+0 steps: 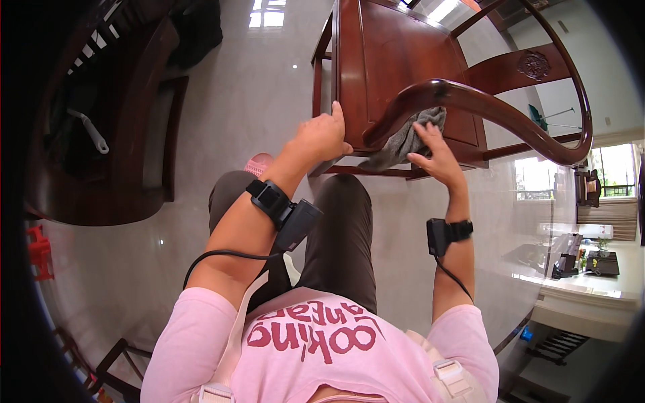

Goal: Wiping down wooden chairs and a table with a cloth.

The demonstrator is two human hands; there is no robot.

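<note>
A reddish-brown wooden armchair (pixel 410 50) with a curved armrest (pixel 470 97) stands in front of me. My left hand (pixel 317 138) is at the near corner of its seat. The index finger lies along the seat edge and the thumb points right; the other fingers are mostly hidden, but the hand seems to grip the edge. My right hand (pixel 435 153) holds a crumpled grey cloth (pixel 402 142) below the armrest, close to its front end. Part of the cloth hangs over the near side of the seat. The fingers of this hand lie on the cloth, thumb apart.
A dark wooden piece of furniture (pixel 101 195) stands at the left, with a white-handled tool (pixel 91 131) on it. A pink slipper (pixel 259 163) shows beside my knee on the glossy tiled floor (pixel 248 87). A red plastic stool (pixel 40 252) is at the far left.
</note>
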